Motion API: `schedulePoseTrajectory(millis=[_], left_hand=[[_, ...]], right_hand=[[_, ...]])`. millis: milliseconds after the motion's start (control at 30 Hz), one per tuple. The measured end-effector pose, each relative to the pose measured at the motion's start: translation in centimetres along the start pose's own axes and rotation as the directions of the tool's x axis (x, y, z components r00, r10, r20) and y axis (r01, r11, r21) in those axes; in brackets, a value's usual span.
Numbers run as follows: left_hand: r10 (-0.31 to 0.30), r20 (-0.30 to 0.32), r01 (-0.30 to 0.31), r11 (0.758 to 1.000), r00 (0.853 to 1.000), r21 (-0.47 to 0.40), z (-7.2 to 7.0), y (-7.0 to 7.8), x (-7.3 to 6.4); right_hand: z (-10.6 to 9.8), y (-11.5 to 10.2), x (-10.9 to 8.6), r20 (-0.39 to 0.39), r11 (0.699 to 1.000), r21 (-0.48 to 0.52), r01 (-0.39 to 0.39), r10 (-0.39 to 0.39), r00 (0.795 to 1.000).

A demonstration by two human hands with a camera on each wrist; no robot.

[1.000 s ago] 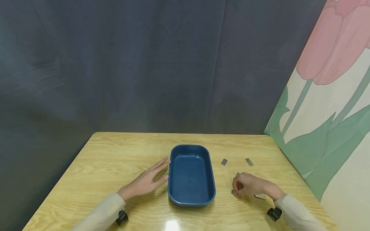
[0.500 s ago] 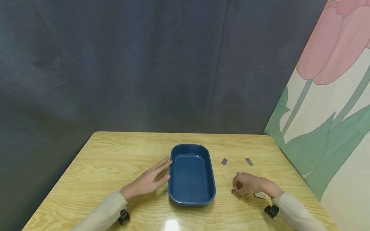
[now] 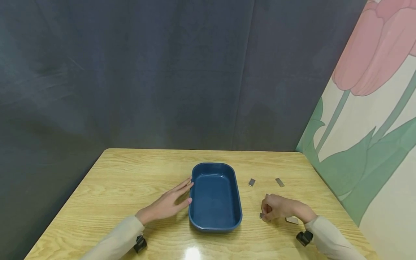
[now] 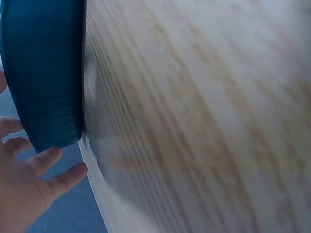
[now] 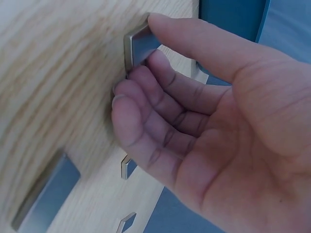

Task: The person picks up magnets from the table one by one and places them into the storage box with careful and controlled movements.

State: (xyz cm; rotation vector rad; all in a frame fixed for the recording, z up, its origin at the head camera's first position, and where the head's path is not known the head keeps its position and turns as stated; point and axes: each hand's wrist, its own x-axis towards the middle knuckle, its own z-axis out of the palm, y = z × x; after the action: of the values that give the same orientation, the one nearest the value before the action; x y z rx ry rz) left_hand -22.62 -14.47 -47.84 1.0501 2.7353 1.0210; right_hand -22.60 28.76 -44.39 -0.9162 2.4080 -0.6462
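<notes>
A deep blue rectangular tray (image 3: 214, 202) with rounded corners sits on the wooden table. My left hand (image 3: 165, 206) is at its left side, fingers fairly straight, with fingertips at the rim. The left wrist view has these fingers spread along the tray's wall (image 4: 43, 73). On the right of the tray, my right hand (image 3: 282, 208) is low over the table. Its thumb and index finger pinch the edges of a small flat silvery metal block (image 5: 141, 46), which rests on the tabletop; the other fingers are curled beside it.
Two small metal blocks lie beyond the right hand, one nearer the tray (image 3: 251, 182) and one farther right (image 3: 280, 182). A larger metal block (image 3: 291, 220) lies under the right wrist. A dark curtain (image 3: 178, 72) hangs behind the table; a flower-painted wall (image 3: 373, 144) stands at the right.
My left hand has shifted very slightly right toward the tray. The right wrist has moved a little, while its fingers stay at the same metal block.
</notes>
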Motion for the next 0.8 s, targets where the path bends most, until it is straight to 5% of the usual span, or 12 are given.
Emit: schedulePoseTrajectory(millis=[800], left_hand=[[-0.025,0.023,0.026,0.999,0.999,-0.043,-0.16,0.25,-0.22]], right_hand=[[0.12,0.49,-0.03,-0.039,0.999,0.009,0.039,-0.038,0.999]])
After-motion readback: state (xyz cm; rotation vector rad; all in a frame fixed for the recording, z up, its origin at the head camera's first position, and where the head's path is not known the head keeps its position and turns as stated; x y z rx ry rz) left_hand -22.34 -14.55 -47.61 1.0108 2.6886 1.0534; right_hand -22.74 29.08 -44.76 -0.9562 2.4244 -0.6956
